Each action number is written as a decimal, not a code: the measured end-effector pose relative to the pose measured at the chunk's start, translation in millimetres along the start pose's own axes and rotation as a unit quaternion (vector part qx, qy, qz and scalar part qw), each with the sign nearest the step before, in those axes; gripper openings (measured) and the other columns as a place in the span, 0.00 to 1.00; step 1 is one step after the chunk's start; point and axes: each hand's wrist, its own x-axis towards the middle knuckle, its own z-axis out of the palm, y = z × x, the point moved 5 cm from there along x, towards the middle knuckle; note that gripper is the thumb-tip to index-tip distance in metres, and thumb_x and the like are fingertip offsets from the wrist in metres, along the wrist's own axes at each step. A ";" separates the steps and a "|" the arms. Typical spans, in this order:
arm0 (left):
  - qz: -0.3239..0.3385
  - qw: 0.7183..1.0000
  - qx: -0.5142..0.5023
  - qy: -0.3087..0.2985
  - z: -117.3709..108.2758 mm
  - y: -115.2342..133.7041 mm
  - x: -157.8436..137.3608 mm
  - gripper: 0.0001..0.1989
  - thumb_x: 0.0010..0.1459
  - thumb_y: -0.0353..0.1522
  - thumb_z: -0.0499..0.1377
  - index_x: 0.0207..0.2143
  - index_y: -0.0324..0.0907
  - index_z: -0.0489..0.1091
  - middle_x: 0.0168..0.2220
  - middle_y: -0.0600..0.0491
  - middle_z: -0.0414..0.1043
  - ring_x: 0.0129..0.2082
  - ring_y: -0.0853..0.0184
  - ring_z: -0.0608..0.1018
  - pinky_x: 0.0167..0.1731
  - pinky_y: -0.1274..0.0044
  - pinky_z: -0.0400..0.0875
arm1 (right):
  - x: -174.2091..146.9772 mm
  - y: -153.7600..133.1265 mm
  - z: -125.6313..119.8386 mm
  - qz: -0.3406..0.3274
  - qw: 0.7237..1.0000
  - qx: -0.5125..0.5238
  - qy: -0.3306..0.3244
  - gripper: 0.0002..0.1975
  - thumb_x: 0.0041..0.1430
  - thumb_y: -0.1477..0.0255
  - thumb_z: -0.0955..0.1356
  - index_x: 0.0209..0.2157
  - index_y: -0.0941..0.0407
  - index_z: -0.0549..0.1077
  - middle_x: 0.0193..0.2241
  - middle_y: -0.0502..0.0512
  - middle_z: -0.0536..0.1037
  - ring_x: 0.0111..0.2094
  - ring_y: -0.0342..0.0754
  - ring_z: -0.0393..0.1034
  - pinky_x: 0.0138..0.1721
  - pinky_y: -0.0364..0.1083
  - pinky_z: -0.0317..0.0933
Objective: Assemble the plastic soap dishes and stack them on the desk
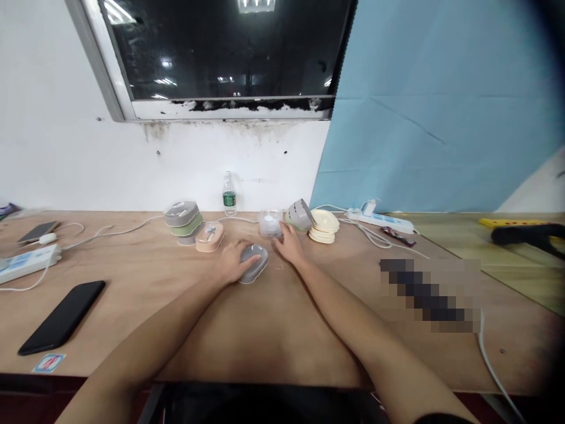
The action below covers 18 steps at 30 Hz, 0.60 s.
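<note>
My left hand is closed on a small grey oval box on the wooden table, its thumb lying across the top and its fingers along the far side. Reaching farther forward, my right hand has its fingers stretched out beside some clear plastic pieces and just in front of a tilted stack of grey oval parts. Whether its fingertips touch either one I cannot tell. Left of my left hand sit a peach oval box and a stack of grey and green oval boxes.
Cream oval pieces are piled on the right. A water bottle stands by the wall. Power strips with white cables lie on both sides. A black phone rests at front left, and a pixelated dark object at right.
</note>
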 end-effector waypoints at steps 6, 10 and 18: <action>-0.055 0.993 0.077 -0.067 0.6 0.5 -25.9 0.43 0.45 0.55 0.62 0.60 0.48 0.58 0.60 0.45 0.62 0.58 0.51 0.67 0.57 0.64 0.60 | -3.6 -17.8 -14.9 -0.008 0.999 0.020 0.042 0.25 0.56 0.71 0.64 0.56 0.61 0.63 0.52 0.66 0.67 0.49 0.55 0.65 0.52 0.54 0.61; -0.094 0.995 0.007 -0.030 -1.8 -6.2 -20.2 0.42 0.46 0.52 0.64 0.60 0.44 0.59 0.57 0.44 0.66 0.55 0.52 0.70 0.54 0.67 0.65 | -9.0 -31.8 -17.1 -0.033 0.999 0.036 0.003 0.19 0.60 0.69 0.62 0.52 0.58 0.68 0.45 0.60 0.73 0.37 0.50 0.69 0.45 0.50 0.63; -0.128 0.966 -0.207 0.081 -6.7 -24.1 -14.5 0.25 0.59 0.47 0.53 0.53 0.40 0.66 0.53 0.47 0.71 0.52 0.60 0.73 0.52 0.71 0.66 | -20.6 -73.1 -12.2 -0.118 0.991 0.052 -0.036 0.22 0.58 0.67 0.66 0.53 0.57 0.65 0.46 0.60 0.73 0.38 0.50 0.69 0.42 0.49 0.64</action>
